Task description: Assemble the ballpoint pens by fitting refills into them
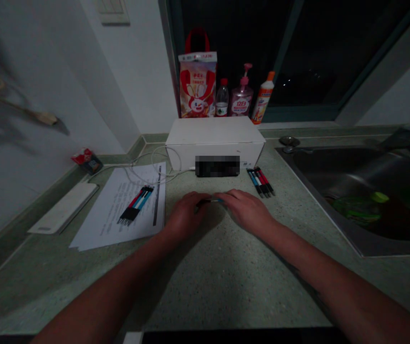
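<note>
Over the middle of the counter my hands meet at a thin pen [215, 200], which runs sideways between them. My left hand [188, 212] is closed on its dark end. My right hand [246, 208] pinches the other end, where a bit of blue shows at the fingertips. Whether the pen is whole or in two parts, I cannot tell. To the left, a bunch of pens [136, 205] with blue, white and red barrels and black grips lies on printed paper sheets [104, 210]. Several similar pens [261, 182] lie side by side beyond my right hand.
A white box [215, 131] stands behind my hands, a blurred black device [217, 166] before it. A white cable [147, 167] loops left. A flat white slab [65, 208] lies left of the sheets. Bottles [241, 98] and a red bag [198, 86] line the window. The sink [348, 229] is right.
</note>
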`<state>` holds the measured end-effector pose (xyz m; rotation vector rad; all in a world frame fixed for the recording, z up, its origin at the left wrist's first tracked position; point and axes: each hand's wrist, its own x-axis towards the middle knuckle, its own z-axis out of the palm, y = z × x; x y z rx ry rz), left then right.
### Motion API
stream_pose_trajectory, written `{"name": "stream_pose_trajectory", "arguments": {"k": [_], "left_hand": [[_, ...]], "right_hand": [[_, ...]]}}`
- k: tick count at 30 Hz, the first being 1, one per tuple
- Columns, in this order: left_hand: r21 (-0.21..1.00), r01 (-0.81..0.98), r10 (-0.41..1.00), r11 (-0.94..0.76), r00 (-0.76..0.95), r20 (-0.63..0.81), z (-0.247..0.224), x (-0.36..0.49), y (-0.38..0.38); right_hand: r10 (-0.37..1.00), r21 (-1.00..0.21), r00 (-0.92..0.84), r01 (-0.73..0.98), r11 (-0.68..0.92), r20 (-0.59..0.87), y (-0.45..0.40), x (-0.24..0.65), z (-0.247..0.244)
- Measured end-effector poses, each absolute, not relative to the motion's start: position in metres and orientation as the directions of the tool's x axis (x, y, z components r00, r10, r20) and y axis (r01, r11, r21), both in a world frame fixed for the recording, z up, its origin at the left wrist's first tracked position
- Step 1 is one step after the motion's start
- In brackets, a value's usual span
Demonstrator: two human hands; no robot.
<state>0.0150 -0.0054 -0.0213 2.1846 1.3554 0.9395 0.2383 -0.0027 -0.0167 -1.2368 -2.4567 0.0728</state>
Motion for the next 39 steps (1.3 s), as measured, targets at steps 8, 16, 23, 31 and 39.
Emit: {"name": "stream_pose_trajectory", "arguments": {"k": [8,16,23,31,39], "left_hand": [[0.769,0.529,0.928,-0.358,0.295,0.229,-0.021,0.018,-0.007],[0.74,0.513,0.899,-0.434,0.303,0.317,-0.022,0.017,-0.008],[0.741,0.459,0.867,-0.49,0.345,0.36,-0.025,0.019,-0.01],[0.821,0.48,0.948,-0.309,0.225,0.225,-0.013,0.018,-0.011],[0.847,0.471,0.966,-0.248,0.187,0.179,-0.013,0.018,-0.009]], "right_hand": [[0.771,-0.37,-0.538,0.677,0.637,0.341,-0.007,0.233,-0.017],[0.833,-0.438,-0.496,0.71,0.552,0.246,-0.011,0.23,-0.017],[0.828,-0.445,-0.508,0.701,0.557,0.236,-0.011,0.23,-0.02],[0.838,-0.437,-0.466,0.715,0.546,0.284,-0.01,0.232,-0.018],[0.845,-0.44,-0.449,0.721,0.535,0.291,-0.009,0.233,-0.017]]}}
